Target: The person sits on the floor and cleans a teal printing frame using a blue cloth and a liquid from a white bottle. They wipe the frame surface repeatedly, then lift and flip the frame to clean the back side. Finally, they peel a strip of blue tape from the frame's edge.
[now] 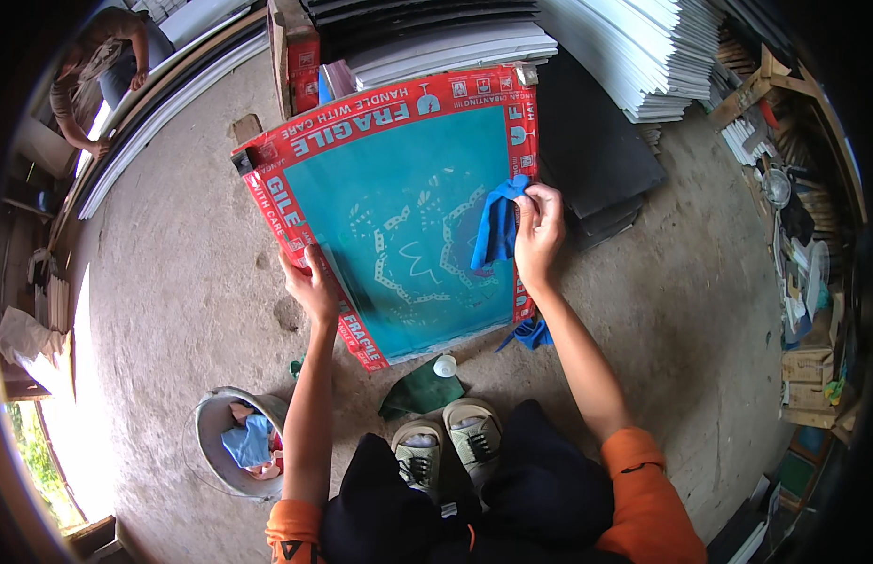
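Observation:
A screen printing frame (pixel 361 188) with teal mesh and red printed tape round its edges is tilted up in front of me. Pale outlines of a pattern show on the mesh. My left hand (pixel 311 284) grips the frame's left edge, the thumb on the front and the other fingers partly hidden. Near the right edge my right hand (pixel 540 230) pinches a blue cloth (pixel 497 226), which hangs against the mesh. Another piece of blue cloth (pixel 532 333) shows below the frame's lower right corner.
A grey bucket (pixel 208 414) holding rags stands at the lower left. A small white cup (pixel 445 366) sits on green cloth (pixel 419 393) by my feet. Stacks of white sheets (pixel 643 56) and black sheets (pixel 596 141) are behind. A person (pixel 107 66) works at the far left.

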`<control>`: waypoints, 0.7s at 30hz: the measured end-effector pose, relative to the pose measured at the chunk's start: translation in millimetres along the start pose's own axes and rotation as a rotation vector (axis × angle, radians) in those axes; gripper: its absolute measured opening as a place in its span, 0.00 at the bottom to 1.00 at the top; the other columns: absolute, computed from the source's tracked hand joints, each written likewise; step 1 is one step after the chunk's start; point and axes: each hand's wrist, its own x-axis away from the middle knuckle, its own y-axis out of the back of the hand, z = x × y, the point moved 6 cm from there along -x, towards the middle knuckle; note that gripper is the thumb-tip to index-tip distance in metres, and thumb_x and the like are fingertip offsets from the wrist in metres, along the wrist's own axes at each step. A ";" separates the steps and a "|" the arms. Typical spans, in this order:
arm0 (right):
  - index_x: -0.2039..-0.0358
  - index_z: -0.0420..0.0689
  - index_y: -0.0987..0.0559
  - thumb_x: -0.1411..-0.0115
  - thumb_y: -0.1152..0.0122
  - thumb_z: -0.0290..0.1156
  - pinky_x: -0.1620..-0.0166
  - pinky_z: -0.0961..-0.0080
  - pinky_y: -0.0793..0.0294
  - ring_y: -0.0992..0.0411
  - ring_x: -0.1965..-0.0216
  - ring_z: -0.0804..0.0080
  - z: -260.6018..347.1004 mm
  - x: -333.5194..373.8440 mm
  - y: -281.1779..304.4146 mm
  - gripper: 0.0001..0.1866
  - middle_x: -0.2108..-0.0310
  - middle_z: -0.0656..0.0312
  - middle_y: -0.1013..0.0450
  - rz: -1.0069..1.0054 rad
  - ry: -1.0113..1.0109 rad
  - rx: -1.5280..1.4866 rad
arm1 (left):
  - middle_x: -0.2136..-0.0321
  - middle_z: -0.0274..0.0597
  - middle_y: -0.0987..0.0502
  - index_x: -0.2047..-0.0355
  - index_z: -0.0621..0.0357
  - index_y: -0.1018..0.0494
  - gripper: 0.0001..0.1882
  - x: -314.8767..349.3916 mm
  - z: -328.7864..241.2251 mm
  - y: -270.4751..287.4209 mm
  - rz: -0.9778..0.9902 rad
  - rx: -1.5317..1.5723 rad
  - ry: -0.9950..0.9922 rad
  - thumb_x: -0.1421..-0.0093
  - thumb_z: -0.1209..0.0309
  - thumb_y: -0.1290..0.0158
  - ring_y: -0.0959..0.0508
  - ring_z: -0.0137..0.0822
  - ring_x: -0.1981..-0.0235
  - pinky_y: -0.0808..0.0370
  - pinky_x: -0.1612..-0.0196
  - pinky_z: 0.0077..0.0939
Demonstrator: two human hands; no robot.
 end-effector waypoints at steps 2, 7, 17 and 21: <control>0.62 0.38 0.30 0.44 0.44 0.23 0.57 0.68 0.29 0.31 0.59 0.58 6.8 5.8 -12.7 0.09 0.61 0.54 0.33 0.118 0.142 0.206 | 0.75 0.44 0.24 0.54 0.64 0.35 0.17 -1.3 2.7 0.9 0.003 0.019 0.013 0.39 0.65 0.52 0.27 0.30 0.77 0.30 0.71 0.28; 0.49 0.36 0.33 0.44 0.43 0.30 0.47 0.63 0.36 0.38 0.48 0.52 14.7 17.6 -30.6 0.22 0.50 0.50 0.35 0.177 0.351 0.498 | 0.74 0.44 0.25 0.54 0.64 0.36 0.17 -3.1 3.3 2.7 -0.010 0.004 -0.023 0.39 0.65 0.53 0.27 0.31 0.76 0.30 0.71 0.28; 0.43 0.34 0.40 0.44 0.49 0.28 0.41 0.54 0.46 0.43 0.41 0.50 -4.0 52.2 -52.0 0.28 0.43 0.45 0.42 0.401 0.492 0.620 | 0.71 0.42 0.26 0.56 0.63 0.35 0.18 0.3 -1.7 1.0 -0.001 0.026 0.001 0.38 0.61 0.54 0.29 0.30 0.73 0.31 0.68 0.26; 0.43 0.34 0.40 0.45 0.51 0.25 0.40 0.56 0.45 0.43 0.41 0.52 -8.9 69.8 -53.0 0.27 0.42 0.46 0.42 0.498 0.499 0.599 | 0.72 0.41 0.27 0.56 0.63 0.35 0.18 0.4 2.0 1.2 0.017 0.000 0.034 0.38 0.61 0.54 0.29 0.30 0.73 0.31 0.68 0.26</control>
